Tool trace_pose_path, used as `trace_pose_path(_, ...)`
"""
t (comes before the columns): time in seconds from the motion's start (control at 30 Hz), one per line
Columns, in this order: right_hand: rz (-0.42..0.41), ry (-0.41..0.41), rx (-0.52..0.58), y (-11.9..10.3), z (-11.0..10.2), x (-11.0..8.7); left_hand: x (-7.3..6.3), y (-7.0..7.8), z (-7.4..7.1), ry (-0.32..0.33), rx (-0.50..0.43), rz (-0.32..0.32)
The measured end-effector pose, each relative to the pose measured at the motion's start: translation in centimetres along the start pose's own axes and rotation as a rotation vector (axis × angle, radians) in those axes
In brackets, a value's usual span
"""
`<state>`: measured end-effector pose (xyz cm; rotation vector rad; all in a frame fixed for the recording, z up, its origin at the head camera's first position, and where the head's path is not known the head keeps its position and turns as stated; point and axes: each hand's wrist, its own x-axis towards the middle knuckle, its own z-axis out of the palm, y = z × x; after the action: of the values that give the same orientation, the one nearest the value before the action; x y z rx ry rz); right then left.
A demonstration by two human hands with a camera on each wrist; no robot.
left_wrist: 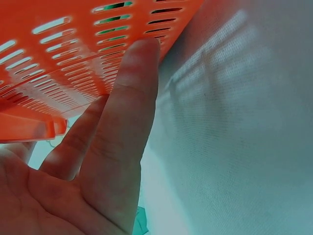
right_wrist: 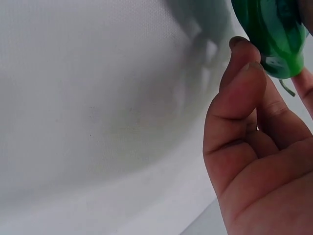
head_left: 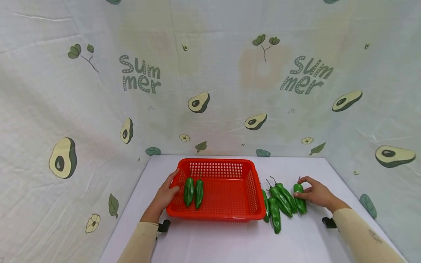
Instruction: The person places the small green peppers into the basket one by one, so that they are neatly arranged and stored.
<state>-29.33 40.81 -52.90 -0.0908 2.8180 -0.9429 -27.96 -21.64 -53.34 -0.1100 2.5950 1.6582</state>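
Note:
My left hand (head_left: 166, 195) grips the left side of a red plastic basket (head_left: 217, 216), thumb over the rim. In the left wrist view its fingers (left_wrist: 122, 112) lie against the slotted outer wall. Two green chili peppers (head_left: 189, 191) lie side by side inside the basket at the left. To the right of the basket, my right hand (head_left: 315, 193) pinches a green chili pepper (head_left: 300, 201) between thumb and fingers near its stem end. The right wrist view shows that pepper (right_wrist: 274, 34) at the upper right, partly cut off by the frame.
Several more green chili peppers (head_left: 279, 199) lie together on the white table (head_left: 243, 244), between the basket and my right hand. One of them is partly hidden behind the basket's right rim. A white cloth (head_left: 223, 73) printed with avocados and lettering hangs behind and at both sides.

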Motion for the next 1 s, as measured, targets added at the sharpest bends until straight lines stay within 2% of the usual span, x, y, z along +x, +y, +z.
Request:
trace_pose_path(0.23, 0.024, -0.059, 0.077, -0.6, 0.2, -0.4, 0.0, -0.1, 0.1, -0.002, -0.012, 0.003)
trace_pose_path(0.73, -0.003, -0.053, 0.07, -2.8, -1.5, -0.2, -0.1, 0.0, 0.2, 0.004, 0.005, -0.007)
trace_pose_path(1.0, -0.043, -0.058, 0.084, -5.3, -2.4, 0.3, -0.1, 0.0, 0.0, 0.005, 0.025, -0.007)
